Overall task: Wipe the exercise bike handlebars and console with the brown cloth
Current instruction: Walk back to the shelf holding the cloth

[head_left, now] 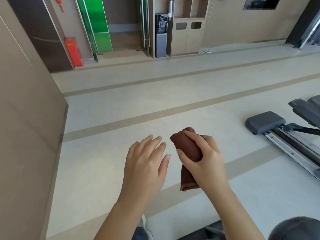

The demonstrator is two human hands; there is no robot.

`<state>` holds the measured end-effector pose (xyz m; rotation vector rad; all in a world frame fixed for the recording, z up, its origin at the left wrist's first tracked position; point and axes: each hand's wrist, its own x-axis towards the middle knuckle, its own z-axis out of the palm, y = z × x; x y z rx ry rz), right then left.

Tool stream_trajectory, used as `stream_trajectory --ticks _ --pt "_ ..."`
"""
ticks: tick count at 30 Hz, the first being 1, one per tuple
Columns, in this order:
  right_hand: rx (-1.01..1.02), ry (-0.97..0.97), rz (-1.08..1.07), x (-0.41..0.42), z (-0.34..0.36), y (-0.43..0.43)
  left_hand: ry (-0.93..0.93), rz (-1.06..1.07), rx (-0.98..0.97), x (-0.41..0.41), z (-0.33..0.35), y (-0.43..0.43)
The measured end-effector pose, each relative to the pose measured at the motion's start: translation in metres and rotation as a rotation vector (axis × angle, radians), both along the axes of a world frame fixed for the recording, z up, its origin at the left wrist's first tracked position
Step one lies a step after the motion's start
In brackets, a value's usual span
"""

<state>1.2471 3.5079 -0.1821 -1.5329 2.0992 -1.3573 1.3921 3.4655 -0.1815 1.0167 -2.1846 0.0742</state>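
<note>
Gripping a rolled brown terry cloth (187,154) in the right hand (206,160) above the pale floor (107,170).
Its long axis runs near-vertical, top tilted left; the left hand (145,163) hovers beside it, fingers spread, holding nothing.

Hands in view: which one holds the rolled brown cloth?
The right hand: it grips the rolled brown cloth, while the left hand is open, touching nothing.

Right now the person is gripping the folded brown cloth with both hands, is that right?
Not quite. The head view shows only the right hand gripping the brown cloth; the left hand is open beside it, apart from the cloth.
</note>
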Motion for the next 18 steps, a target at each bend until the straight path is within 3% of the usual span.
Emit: stream_trajectory --ticks 9,18 --pt "0.029 0.057 -0.039 -0.020 0.027 -0.245 0.029 0.032 -0.013 -0.013 0.013 -0.246" --pt "0.022 0.031 -0.101 -0.082 0.027 -0.417 -0.006 -0.020 0.041 -0.081 0.017 -0.422"
